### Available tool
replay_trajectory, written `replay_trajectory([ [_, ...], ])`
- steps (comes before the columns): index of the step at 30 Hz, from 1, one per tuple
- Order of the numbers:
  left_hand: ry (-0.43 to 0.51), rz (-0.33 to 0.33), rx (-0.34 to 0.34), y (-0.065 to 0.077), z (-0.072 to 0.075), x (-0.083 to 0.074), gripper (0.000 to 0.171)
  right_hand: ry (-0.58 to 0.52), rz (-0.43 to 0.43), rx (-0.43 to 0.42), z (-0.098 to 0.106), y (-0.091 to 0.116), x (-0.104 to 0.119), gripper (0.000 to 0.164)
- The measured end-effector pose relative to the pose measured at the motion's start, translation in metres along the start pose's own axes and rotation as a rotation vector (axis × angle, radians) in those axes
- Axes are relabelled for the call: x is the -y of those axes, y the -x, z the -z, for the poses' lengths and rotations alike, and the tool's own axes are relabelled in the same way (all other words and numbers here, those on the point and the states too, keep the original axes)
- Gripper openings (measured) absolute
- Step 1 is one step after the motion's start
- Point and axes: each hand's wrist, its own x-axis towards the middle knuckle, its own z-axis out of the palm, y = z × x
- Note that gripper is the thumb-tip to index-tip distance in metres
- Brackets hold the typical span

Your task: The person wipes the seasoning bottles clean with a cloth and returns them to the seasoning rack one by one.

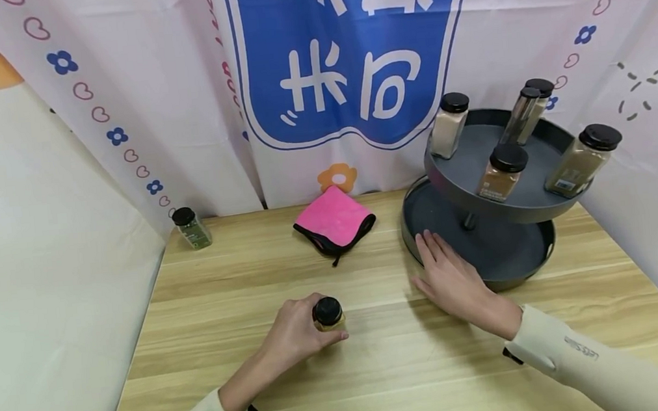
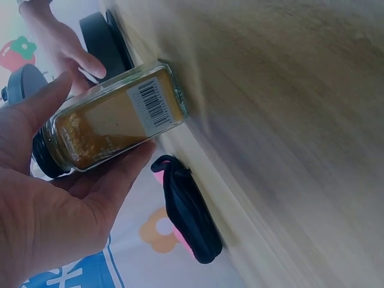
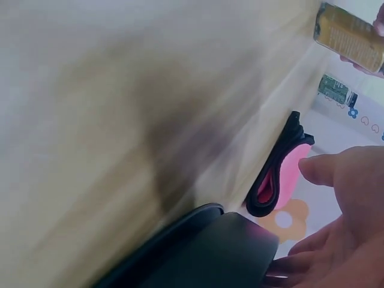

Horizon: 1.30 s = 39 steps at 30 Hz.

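Observation:
In the head view my left hand (image 1: 299,329) grips an upright spice jar (image 1: 329,316) with a black lid, thumb and fingers round its sides. The left wrist view shows yellow-brown powder and a barcode label on this jar (image 2: 120,117); whether its base touches the table I cannot tell. My right hand (image 1: 450,280) lies with fairly straight fingers at the left rim of the lower tray of a dark two-tier rack (image 1: 522,270). Its fingertips seem to touch that rim, also in the right wrist view, where the tray wall (image 3: 222,255) is close by.
Several black-lidded jars stand on the rack's upper tray (image 1: 475,134), among them a brown one (image 1: 500,174). Toward the back lies a folded pink cloth (image 1: 336,218) with black edging. A green-filled jar (image 1: 193,229) stands at the back left corner, before a printed curtain (image 1: 180,114).

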Motion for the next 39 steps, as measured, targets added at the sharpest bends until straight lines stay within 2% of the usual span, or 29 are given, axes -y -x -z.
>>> replay_trajectory([
  [9, 0.0, -0.015, -0.027, -0.003, -0.003, 0.001, 0.042, 0.046, 0.046, -0.034, -0.004, 0.017, -0.006, 0.084],
  [14, -0.027, -0.038, -0.026, -0.012, 0.0, 0.0, 0.04, 0.059, 0.053, -0.028, -0.006, 0.024, -0.009, 0.083],
  [17, 0.011, -0.058, -0.02, -0.021, 0.006, -0.003, 0.034, 0.052, 0.051, -0.031, -0.008, 0.027, -0.01, 0.082],
  [22, 0.135, -0.133, 0.01, -0.048, 0.021, -0.01, 0.029, 0.033, 0.049, -0.039, -0.011, 0.031, -0.014, 0.081],
  [30, 0.155, -0.159, 0.06, -0.102, 0.043, -0.026, 0.03, 0.023, 0.076, -0.067, -0.013, 0.035, -0.016, 0.081],
  [36, 0.203, -0.188, 0.082, -0.143, 0.043, -0.04, 0.029, 0.012, 0.08, -0.077, -0.012, 0.037, -0.019, 0.081],
  [39, 0.186, -0.216, 0.064, -0.162, 0.037, -0.046, 0.029, 0.011, 0.084, -0.077, -0.012, 0.038, -0.021, 0.081],
])
